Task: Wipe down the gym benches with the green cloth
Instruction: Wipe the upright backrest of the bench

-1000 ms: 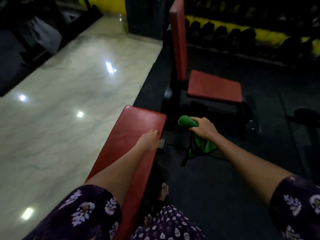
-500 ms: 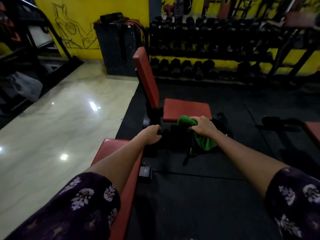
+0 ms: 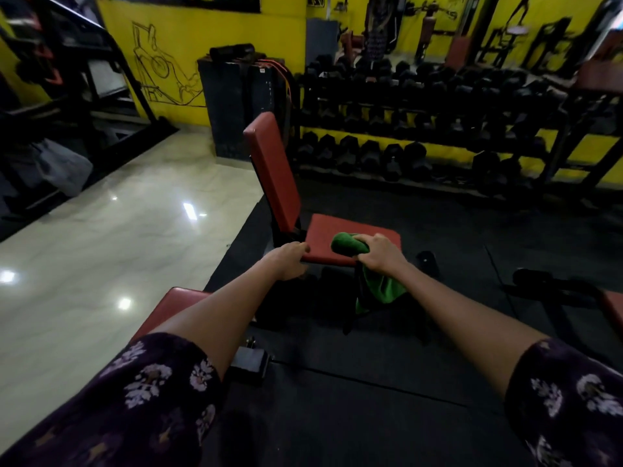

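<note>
My right hand (image 3: pixel 379 254) grips a bunched green cloth (image 3: pixel 347 243) in front of the near edge of a red bench seat (image 3: pixel 337 227); the cloth's tail hangs down below my wrist. That bench has an upright red backrest (image 3: pixel 274 173) at its left. My left hand (image 3: pixel 290 262) reaches forward with loosely curled fingers and holds nothing, level with the seat's left front corner. A second flat red bench (image 3: pixel 170 306) lies under my left forearm, mostly hidden by the arm.
A long dumbbell rack (image 3: pixel 421 129) runs along the yellow wall behind the benches. A dark cabinet (image 3: pixel 236 106) stands left of it. Polished pale tile floor (image 3: pixel 101 247) spreads to the left, black rubber mat (image 3: pixel 354 382) underfoot. Another red pad (image 3: pixel 613 308) shows at the right edge.
My view has lifted from the near flat bench toward the upright-backed bench. Both hands now appear closer to its seat, and my left hand has left the near bench's pad.
</note>
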Demonstrator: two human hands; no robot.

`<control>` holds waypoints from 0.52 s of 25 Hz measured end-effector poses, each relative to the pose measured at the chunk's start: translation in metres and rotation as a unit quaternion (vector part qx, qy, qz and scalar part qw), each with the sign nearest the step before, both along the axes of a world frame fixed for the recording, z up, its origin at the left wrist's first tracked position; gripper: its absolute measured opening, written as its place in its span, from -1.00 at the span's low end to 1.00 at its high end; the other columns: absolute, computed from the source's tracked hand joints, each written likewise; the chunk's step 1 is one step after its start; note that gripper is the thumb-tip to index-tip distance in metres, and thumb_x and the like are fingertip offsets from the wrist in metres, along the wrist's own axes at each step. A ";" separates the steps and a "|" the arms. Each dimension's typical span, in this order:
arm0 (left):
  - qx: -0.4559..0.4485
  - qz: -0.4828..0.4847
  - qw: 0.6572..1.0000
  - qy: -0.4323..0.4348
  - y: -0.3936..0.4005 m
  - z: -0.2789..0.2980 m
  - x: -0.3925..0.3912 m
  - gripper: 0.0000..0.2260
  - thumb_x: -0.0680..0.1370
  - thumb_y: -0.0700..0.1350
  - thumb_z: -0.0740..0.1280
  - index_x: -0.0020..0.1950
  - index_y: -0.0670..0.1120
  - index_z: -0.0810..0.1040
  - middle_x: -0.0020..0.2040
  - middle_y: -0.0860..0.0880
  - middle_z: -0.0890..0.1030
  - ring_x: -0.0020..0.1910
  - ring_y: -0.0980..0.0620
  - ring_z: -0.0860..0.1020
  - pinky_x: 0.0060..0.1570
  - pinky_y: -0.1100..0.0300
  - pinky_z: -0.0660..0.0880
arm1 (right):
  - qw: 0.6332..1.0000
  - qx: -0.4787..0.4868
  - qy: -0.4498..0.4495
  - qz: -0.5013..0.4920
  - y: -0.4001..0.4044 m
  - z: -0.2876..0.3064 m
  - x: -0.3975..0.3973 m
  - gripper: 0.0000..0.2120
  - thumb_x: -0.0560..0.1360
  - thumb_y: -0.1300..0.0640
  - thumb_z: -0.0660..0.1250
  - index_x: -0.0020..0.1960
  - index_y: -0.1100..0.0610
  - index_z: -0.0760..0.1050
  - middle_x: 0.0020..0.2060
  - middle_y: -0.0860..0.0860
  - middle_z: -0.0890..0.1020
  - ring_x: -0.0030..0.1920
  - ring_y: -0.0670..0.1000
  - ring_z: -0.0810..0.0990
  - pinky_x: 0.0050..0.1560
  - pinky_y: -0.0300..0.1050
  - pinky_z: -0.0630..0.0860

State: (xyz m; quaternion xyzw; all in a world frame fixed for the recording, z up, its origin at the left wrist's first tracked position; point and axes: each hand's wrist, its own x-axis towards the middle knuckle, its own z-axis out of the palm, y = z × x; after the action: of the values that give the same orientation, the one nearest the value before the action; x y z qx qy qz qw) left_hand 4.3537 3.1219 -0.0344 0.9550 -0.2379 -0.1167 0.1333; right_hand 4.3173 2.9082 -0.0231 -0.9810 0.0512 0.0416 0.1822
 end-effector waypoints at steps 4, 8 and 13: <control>0.004 0.051 0.999 0.017 -0.003 -0.009 0.021 -0.62 0.53 -0.10 0.28 0.33 -0.15 0.38 0.30 -0.16 0.43 0.30 -0.14 0.41 0.25 0.04 0.35 | 0.999 0.024 0.008 0.041 -0.006 -0.010 0.037 -0.50 0.51 0.07 0.27 0.44 -0.06 0.30 0.19 0.17 0.42 0.17 0.18 0.48 0.12 -0.10 0.39; 0.013 0.097 0.995 0.018 0.004 -0.007 0.081 -0.61 0.53 -0.14 0.26 0.35 -0.19 0.37 0.32 -0.18 0.44 0.31 -0.13 0.41 0.26 0.05 0.35 | 0.995 0.054 0.005 0.087 0.002 -0.015 0.105 -0.48 0.50 0.03 0.29 0.44 -0.08 0.30 0.17 0.16 0.41 0.18 0.18 0.47 0.17 -0.07 0.42; -0.014 0.140 0.990 0.007 -0.005 0.004 0.181 -0.64 0.56 -0.18 0.25 0.35 -0.22 0.37 0.33 -0.20 0.42 0.32 -0.12 0.39 0.20 0.16 0.30 | 0.991 0.042 -0.011 0.127 0.001 -0.013 0.215 -0.47 0.52 0.07 0.27 0.46 -0.08 0.26 0.15 0.14 0.38 0.17 0.17 0.46 0.16 -0.04 0.43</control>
State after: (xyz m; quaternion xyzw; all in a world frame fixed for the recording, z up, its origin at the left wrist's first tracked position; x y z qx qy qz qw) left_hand 4.5352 3.1170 -0.0303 0.9761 -0.1021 -0.0998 0.1636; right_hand 4.5323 2.9092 -0.0363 -0.9714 -0.0778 0.0559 0.2172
